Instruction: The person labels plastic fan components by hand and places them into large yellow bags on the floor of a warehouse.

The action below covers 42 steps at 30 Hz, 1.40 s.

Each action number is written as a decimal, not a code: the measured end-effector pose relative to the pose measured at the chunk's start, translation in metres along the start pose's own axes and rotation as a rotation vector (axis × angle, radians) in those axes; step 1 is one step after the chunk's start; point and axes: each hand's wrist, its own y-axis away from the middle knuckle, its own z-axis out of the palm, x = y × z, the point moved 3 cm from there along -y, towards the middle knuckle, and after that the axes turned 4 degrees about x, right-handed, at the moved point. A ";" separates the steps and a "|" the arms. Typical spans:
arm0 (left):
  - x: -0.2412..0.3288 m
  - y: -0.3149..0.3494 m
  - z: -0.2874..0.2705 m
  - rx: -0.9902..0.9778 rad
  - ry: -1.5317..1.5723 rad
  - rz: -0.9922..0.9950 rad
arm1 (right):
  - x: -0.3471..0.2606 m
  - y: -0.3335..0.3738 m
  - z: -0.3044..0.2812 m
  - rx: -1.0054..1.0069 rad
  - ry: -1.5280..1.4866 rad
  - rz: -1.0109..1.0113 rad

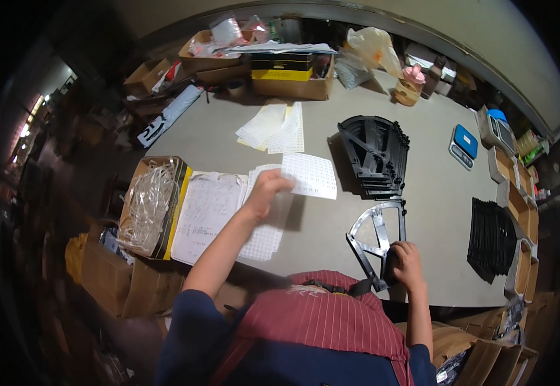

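Note:
My left hand (268, 193) is closed on the near left corner of a white label sheet (312, 176) with rows of small printed marks, lifted above the table. Beneath that forearm lie more label sheets (264, 242), partly hidden by it. My right hand (408, 264) has its fingers curled over the right side of a black fan-shaped plastic frame (378, 222) near the table's front edge; the fingertips are partly hidden. Just beyond it, a stack of similar black frames (375, 154) rests on the table. Further label sheets (273, 127) are fanned out farther back.
An open notebook (206, 209) lies left, beside a box of clear plastic strips (149, 204). Dark fan-shaped parts (491, 235) are stacked right, near small cardboard trays (518, 209). A blue-topped scale (464, 146), a pink-lidded jar (409, 87) and boxes (293, 80) stand farther back.

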 end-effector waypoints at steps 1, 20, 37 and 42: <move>-0.013 0.000 -0.001 -0.006 0.016 -0.021 | 0.004 0.001 0.002 -0.002 -0.042 0.001; -0.154 0.063 0.006 0.068 -0.378 -0.237 | 0.006 -0.073 -0.121 0.308 -0.451 0.312; -0.138 0.054 0.010 0.050 -0.561 -0.050 | -0.012 -0.335 -0.044 0.484 -0.624 -0.121; -0.155 0.056 0.005 0.063 -0.472 -0.092 | 0.029 -0.354 0.004 0.291 -0.306 -0.110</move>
